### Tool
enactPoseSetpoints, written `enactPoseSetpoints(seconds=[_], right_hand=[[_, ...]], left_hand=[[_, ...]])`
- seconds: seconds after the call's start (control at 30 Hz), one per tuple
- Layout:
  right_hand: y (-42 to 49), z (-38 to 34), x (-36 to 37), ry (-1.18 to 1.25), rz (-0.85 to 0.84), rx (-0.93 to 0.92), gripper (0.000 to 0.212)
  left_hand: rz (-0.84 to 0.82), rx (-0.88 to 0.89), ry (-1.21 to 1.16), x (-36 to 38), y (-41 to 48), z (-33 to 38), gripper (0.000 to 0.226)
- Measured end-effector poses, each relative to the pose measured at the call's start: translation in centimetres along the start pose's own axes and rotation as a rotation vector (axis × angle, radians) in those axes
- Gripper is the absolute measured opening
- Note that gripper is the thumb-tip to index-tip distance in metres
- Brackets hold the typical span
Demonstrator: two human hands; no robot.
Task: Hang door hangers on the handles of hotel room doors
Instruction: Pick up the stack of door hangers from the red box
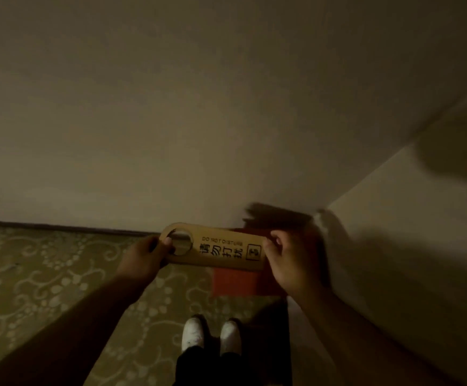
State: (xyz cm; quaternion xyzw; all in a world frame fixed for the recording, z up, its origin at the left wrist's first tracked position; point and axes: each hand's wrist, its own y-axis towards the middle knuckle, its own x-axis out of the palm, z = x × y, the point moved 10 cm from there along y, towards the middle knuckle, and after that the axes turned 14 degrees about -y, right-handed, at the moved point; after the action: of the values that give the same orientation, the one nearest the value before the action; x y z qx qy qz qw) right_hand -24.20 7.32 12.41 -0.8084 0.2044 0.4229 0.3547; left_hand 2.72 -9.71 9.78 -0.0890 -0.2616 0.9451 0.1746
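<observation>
Both hands are on the thing here: left hand (pixel 146 256) pinches the hole end, thumb up by the rim of the cutout and fingers tucked under, while the right hand (pixel 288 260) nips the plain square end between thumb and fingers. So the door hanger (pixel 215 247) is held flat and sideways in front of the person, roughly at waist level over the carpet (pixel 45 274), with the printed "do not disturb" side facing up. From the look of it I'd say it's a thin tan board, wood or stiff card, so light and rigid, no flop between the two grips. Probably a bit slick on the face, which is why edge pinches make sense. The ring around the hole is the skinny bit, so I'd guess that's where it'd snap if twisted; better to carry it by the solid end and keep the hole free for a handle. Below it there's a red mat (pixel 237 282) and white shoes (pixel 211 334), plain wall (pixel 171 121) ahead. No door handle visible anywhere.
</observation>
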Motion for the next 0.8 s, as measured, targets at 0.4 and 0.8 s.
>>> enactPoseSetpoints(seconds=[0.4, 0.8], right_hand=[[-12.9, -32.3, -10.9, 0.048, -0.322, -0.649, 0.042], [-50.8, -51.3, 11.4, -0.039, -0.876, -1.142, 0.045]], left_hand=[[0.259, 0.464, -0.436, -21.8, -22.1, 21.3, 0.029], [0.527, 0.854, -1.359, -45.9, -56.1, 3.8, 0.051]])
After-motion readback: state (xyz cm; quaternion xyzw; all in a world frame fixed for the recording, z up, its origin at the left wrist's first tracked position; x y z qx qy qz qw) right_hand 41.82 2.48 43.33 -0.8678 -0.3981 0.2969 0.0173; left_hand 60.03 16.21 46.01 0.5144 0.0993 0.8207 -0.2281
